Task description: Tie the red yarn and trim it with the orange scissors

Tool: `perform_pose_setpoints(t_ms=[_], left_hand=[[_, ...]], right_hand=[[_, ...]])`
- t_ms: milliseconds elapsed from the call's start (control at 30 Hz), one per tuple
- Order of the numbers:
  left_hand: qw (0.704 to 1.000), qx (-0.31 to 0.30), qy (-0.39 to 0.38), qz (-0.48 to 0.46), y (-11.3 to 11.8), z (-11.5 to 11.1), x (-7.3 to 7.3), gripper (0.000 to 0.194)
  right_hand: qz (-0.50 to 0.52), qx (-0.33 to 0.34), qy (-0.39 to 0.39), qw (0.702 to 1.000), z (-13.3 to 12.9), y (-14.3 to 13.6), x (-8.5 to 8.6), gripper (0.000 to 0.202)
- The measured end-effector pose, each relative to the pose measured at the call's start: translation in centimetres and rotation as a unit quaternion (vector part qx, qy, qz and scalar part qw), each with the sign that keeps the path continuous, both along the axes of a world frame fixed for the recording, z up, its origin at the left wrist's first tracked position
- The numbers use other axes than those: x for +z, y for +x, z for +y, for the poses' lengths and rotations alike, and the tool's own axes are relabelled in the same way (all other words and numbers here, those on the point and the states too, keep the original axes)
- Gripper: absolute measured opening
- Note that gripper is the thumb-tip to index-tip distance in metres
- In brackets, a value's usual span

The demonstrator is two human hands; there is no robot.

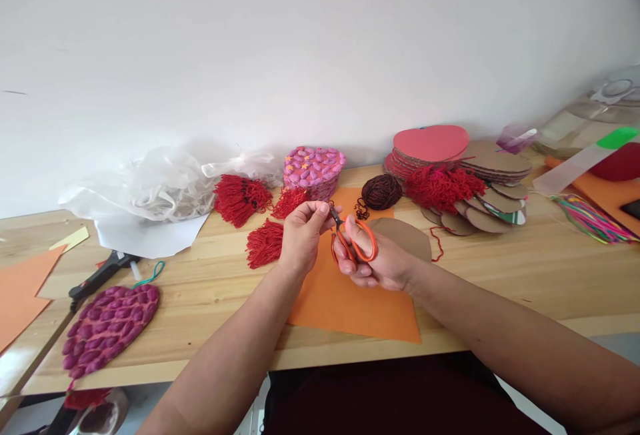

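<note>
Both forearms reach in from the near edge of the worktop (500, 268) and meet over the orange sheet (350, 301). Right hand (373, 261) has its fingers through the orange loops of small scissors (350, 241); its grip is closed round the handles, and the blades point up and left toward the other hand, though I cannot tell how far apart the blades stand. Left hand (303, 231) pinches something small and dark between thumb and fingertips, probably yarn; it is too fine to make out. That grip is nearly closed, a tight fingertip pinch right at the blade tips.

To cut well here, the pinch should hold the strand taut and just clear of the blades, with the fingertips kept behind the cutting line. Short snips near the tips suit such fine stuff, and steadying both wrists over the sheet would help.

Beyond the sheet lie red tassels (265, 243), with more just left of a purple heart box (314, 169). A dark yarn ball (381, 191) sits at the sheet's far right corner, and card discs (493, 205) stack farther right. Well left of the sheet lies a purple heart (110, 328) near a glue gun (97, 276).
</note>
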State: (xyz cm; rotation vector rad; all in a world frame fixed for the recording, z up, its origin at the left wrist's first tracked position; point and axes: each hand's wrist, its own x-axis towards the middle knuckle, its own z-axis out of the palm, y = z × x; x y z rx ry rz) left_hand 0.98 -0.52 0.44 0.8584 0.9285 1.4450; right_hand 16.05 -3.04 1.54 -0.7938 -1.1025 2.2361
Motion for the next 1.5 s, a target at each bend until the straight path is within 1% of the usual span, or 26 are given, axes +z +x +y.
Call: perform_pose_setpoints(t_ms=[133,267,433,533,867,1200,1333,1400,1467,1500], left_hand=[[1.0,0.0,-0.004,0.006,0.0,0.03,-0.03,0.036],[1.0,0.018,-0.014,-0.011,-0.1,0.18,0.0,0.038],[0.999,0.032,-0.02,-0.035,-0.26,0.4,-0.04,0.04],[0.998,0.03,-0.02,-0.043,-0.25,0.37,0.03,0.039],[0.999,0.025,-0.018,-0.032,0.01,0.15,0.06,0.039],[1.0,0.015,-0.016,-0.006,0.06,0.1,-0.21,0.04],[1.0,0.014,-0.019,0.005,0.03,0.05,-0.16,0.04],[1.0,0.019,-0.021,0.002,-0.06,0.11,-0.14,0.04],[0.999,0.029,-0.016,-0.009,-0.27,0.28,-0.12,0.041],[0.999,0.036,-0.011,-0.017,-0.42,0.42,-0.1,0.041]], right_hand=[[0.008,-0.013,-0.004,1.0,-0.01,0.03,0.06,0.063],[0.015,-0.036,0.008,0.999,0.11,0.34,0.41,0.06],[0.016,0.04,-0.012,0.999,-0.08,0.29,0.41,0.063],[0.01,0.059,-0.023,0.998,-0.24,0.0,0.22,0.064],[0.055,0.047,-0.055,0.996,0.08,-0.03,-0.08,0.066],[0.05,0.022,-0.052,0.997,-0.05,-0.04,-0.03,0.063],[0.041,0.01,-0.037,0.998,-0.05,-0.12,0.02,0.059],[0.028,0.0,-0.016,0.999,-0.02,-0.09,0.19,0.058],[-0.011,-0.009,0.032,0.999,0.01,0.07,0.38,0.058],[-0.041,-0.01,0.069,0.997,0.02,0.21,0.43,0.057]])
